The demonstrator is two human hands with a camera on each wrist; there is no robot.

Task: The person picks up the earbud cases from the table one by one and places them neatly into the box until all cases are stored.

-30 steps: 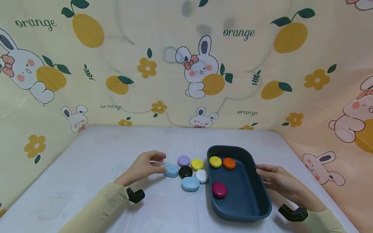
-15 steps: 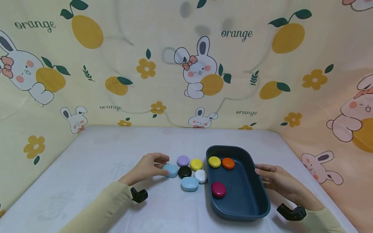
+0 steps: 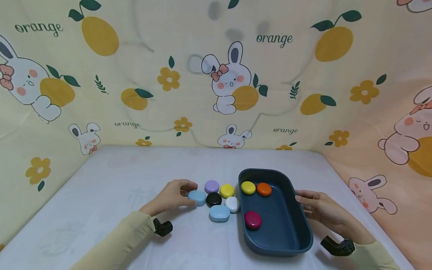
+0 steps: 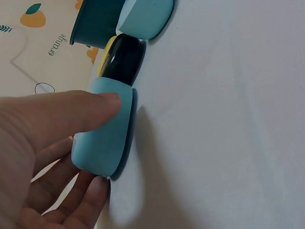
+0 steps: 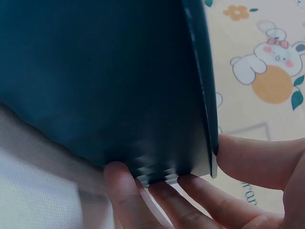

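My left hand [image 3: 170, 197] pinches a light blue oval, pebble-like piece [image 3: 198, 197] at the left of a small cluster. In the left wrist view, the thumb presses the near side of this blue piece [image 4: 102, 138], while the fingers curl at its far side and end. A black round piece [image 3: 213, 200] sits right beside it. At the tray's right wall, my right hand [image 3: 325, 210] grips the dark blue tray [image 3: 293, 198]. The right wrist view has its thumb at the rim and its fingers against the tray's outer wall [image 5: 143, 119].
Close by lie a purple piece [image 3: 212, 186], a yellow one [image 3: 227, 191], a white one [image 3: 232, 204] and another light blue oval [image 3: 219, 213]. Inside the tray are yellow [image 3: 248, 188], orange [image 3: 264, 189] and dark red [image 3: 252, 220] pieces. A patterned cloth [image 3: 202, 138] hangs behind the white table.
My left hand has shifted slightly right and down, its thumb and fingers closing around the light blue oval piece. The right hand and the tray hold their place.
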